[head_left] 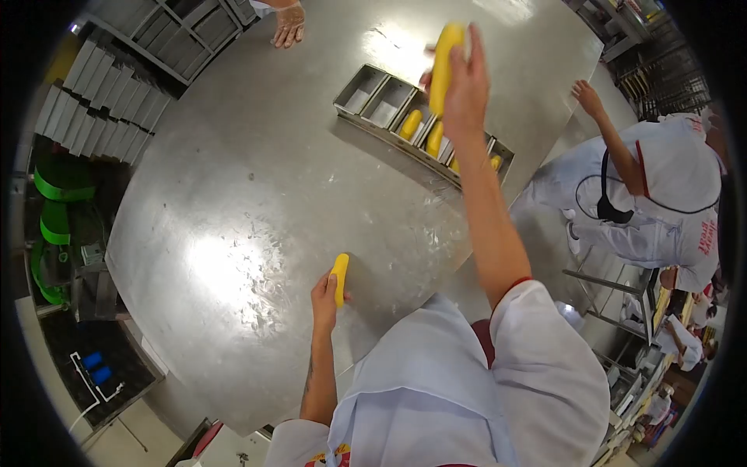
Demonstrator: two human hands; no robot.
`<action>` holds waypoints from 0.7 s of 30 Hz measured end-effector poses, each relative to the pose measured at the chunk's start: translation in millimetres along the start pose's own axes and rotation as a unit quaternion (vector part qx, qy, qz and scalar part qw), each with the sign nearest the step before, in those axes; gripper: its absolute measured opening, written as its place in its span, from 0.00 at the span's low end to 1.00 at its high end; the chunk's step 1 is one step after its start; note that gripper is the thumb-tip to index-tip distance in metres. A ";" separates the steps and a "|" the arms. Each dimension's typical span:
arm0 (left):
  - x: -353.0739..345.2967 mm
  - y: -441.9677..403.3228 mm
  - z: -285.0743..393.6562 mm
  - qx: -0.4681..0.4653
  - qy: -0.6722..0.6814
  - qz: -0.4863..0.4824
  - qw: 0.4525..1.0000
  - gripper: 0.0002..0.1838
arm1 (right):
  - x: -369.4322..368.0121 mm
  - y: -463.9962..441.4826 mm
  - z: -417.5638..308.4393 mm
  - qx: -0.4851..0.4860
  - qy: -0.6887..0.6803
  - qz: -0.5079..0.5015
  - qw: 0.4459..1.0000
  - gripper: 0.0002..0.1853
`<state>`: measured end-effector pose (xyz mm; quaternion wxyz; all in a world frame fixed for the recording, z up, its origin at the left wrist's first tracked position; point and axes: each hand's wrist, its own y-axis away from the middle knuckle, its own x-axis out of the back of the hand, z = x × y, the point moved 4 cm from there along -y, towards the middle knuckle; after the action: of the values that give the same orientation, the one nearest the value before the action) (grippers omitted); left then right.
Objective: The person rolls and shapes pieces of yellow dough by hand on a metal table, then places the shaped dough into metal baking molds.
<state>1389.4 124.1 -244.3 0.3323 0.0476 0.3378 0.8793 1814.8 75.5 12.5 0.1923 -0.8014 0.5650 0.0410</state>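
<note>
My right hand [465, 92] is raised above the row of metal pans, its fingers wrapped round a long yellow piece [442, 74] that stands nearly upright in the view. Low over the table's near part, my left hand [324, 300] grips another yellow piece [341, 279]. The joined metal pans [373, 128] lie slantwise on the steel table [264, 187]. Yellow pieces lie in several compartments, one of them [411, 124] near the middle; the two leftmost compartments hold none. My right hand and forearm hide part of the row.
A co-worker's gloved hand [289, 26] rests at the table's far edge. Another person in white [646, 187] stands at the right, one hand by the table edge. Stacked metal pans [97, 97] are at the left, and a metal cart frame [615, 288] is at the right.
</note>
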 end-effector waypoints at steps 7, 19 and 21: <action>13.3 46.9 -10.4 0.056 0.099 0.018 0.993 0.20 | -18.5 -48.1 60.7 0.009 0.152 0.087 0.985 0.31; -44.9 36.1 77.2 -0.139 -0.139 0.009 0.981 0.21 | -16.1 356.9 144.2 -0.466 -0.121 -0.086 0.872 0.29; -71.8 38.7 101.9 -0.262 -0.342 -0.024 0.902 0.24 | -18.9 330.0 146.0 -0.429 -0.113 -0.048 0.895 0.27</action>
<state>1455.0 115.8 -131.8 0.4488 0.2488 -0.0380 0.8575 1526.2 49.1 -203.4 -0.1061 -0.8222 0.4274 0.3606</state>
